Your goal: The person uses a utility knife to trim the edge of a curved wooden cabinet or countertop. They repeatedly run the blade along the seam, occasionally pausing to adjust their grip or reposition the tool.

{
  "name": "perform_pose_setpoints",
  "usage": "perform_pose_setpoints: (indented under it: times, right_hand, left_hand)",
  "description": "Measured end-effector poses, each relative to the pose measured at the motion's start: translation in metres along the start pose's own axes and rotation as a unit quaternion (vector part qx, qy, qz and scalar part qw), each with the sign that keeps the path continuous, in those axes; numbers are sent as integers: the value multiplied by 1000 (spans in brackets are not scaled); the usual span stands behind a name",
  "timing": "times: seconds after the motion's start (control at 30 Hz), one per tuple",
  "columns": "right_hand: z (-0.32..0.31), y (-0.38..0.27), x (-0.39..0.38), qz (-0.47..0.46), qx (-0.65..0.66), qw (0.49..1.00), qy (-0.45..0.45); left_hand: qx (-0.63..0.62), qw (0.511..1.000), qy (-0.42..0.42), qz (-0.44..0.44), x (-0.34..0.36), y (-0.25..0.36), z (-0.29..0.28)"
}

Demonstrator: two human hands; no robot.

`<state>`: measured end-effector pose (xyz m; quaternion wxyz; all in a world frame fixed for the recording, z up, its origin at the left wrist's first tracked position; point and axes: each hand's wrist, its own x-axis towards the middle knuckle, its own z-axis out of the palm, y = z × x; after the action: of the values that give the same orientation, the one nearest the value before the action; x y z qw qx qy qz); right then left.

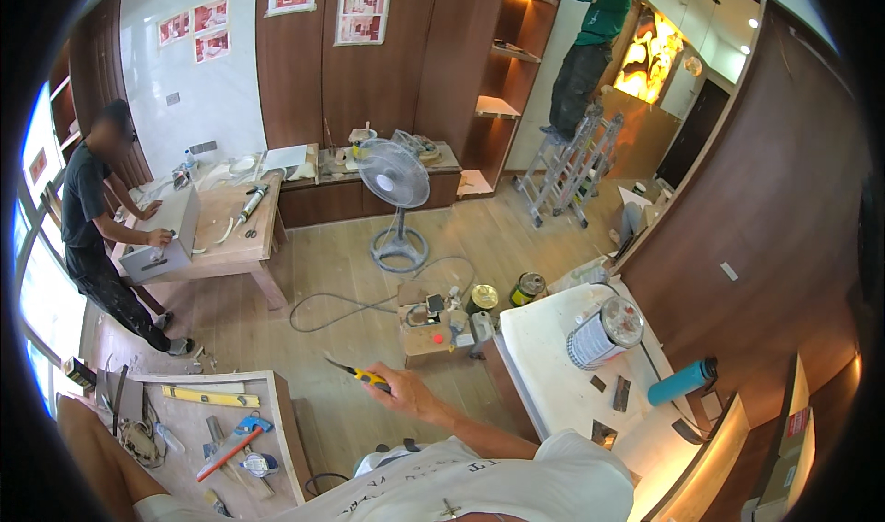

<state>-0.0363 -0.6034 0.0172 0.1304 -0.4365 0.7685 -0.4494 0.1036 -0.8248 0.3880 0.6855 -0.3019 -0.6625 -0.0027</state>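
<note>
My right hand [412, 395] is closed around the handle of a yellow-and-black knife [371, 378]. Its thin blade points up and to the left, over the wood floor. The forearm reaches in from the right, across the front of my white shirt. My left hand is out of the picture; only a bare limb [103, 453] shows at the lower left. Beside it, left of the knife, is a wood-edged worktop [288, 421] bearing a yellow spirit level [210, 397], a blue-and-red tool [230, 450], a tape measure [258, 465] and a bundled cable [138, 444].
A white-topped table [535, 328] at right holds a large can [607, 332] and a teal bottle [682, 381]. Ahead are a cardboard box [419, 340], cans and a fan [396, 176]. One person [88, 195] works at a wooden table; another [590, 43] stands on a ladder.
</note>
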Motion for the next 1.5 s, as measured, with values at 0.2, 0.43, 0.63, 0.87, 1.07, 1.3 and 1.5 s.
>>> perform_pose_setpoints:
  times: [0.2,0.43,0.63,0.87,1.07,1.3,1.5]
  right_hand:
    - [54,-20,23,-50,32,998,-27]
    - [68,-11,18,-40,9,998,-38]
    - [49,-8,18,33,-10,999,4]
    - [46,-6,11,62,-8,998,11]
    - [53,-2,12,20,-12,1000,5]
    - [62,-1,18,9,-11,1000,0]
    - [69,0,21,17,-7,1000,-3]
  left_hand:
    - [-74,992,-45,-95,-45,-19,-3]
    - [-124,977,-71,-156,-75,-27,2]
    - [-142,969,-86,-183,-87,-29,4]
    - [-159,961,-100,-201,-93,-27,8]
    - [-170,958,-108,-206,-95,-24,9]
    - [-178,955,-110,-212,-100,-22,4]
    - [-183,952,-112,-217,-104,-21,-2]
